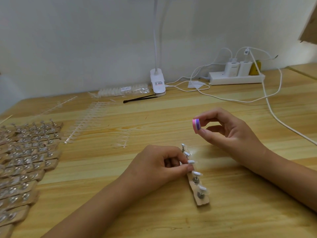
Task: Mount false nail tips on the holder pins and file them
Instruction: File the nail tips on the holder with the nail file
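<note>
1. The left hand (163, 164) rests low on the wooden table (171, 220), its thumb and curled fingers pinching the holder strip (201, 201) near the third pin.
2. The right hand (229, 129) hovers up and to the right. Its thumb and forefinger grip one small file block (196, 126), banded pink and purple and held apart from the strip.
3. The strip lies flat just right of the left hand. Five pins stand along it in a row, each topped with one false nail tip (196, 173).
4. Farther left lie clear tip racks (85, 121), perhaps three or four, though the blur makes the count unsure. Beyond them is a heap of spare strips (25, 160), too many to count.
5. Along the wall are one bag of tips (123, 89), one thin black tool (140, 98), one clip lamp (157, 81), and one power strip (236, 79) carrying two white chargers (232, 68).
</note>
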`<state>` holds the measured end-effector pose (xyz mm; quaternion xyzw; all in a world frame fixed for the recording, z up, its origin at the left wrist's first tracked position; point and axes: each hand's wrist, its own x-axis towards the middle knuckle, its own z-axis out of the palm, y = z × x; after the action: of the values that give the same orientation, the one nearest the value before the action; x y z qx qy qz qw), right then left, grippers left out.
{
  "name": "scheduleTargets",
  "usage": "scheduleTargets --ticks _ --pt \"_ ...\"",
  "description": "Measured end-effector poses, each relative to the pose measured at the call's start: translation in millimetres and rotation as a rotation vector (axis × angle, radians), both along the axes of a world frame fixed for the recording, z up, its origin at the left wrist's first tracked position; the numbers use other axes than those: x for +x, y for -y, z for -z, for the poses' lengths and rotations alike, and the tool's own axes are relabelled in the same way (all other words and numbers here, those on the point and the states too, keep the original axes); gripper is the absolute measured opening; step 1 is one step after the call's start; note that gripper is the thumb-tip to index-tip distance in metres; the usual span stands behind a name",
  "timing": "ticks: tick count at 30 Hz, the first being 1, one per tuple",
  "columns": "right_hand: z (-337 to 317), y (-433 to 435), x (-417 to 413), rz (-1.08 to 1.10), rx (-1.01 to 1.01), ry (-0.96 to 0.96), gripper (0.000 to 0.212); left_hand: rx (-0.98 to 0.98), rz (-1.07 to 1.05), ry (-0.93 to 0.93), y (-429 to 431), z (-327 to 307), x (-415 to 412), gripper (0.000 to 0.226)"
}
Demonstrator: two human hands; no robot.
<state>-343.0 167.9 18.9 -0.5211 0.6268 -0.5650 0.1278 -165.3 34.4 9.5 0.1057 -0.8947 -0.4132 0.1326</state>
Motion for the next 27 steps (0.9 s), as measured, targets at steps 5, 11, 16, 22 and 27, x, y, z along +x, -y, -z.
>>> scheduleTargets --ticks 5,11,16,22,27 --pt "0 -1 -3 0.006 0.0 0.032 0.03 0.197 0.002 0.044 3 -8 1 0.008" --pt "-1 -3 -1 -0.001 -0.04 -0.015 0.03 0.57 -0.052 -0.144 8 -15 2 0.008" --pt "0 -4 8 -0.053 -0.169 -0.422 0.027 0.622 -0.101 -0.271 -1 -9 -3 0.012" --pt "-2 -6 13 -0.102 -0.272 -0.589 0.022 0.599 -0.034 -0.292 -6 -7 -3 0.013" --pt "-1 -7 13 -0.094 -0.283 -0.632 0.021 0.556 -0.028 -0.3 -7 -7 -3 0.013"
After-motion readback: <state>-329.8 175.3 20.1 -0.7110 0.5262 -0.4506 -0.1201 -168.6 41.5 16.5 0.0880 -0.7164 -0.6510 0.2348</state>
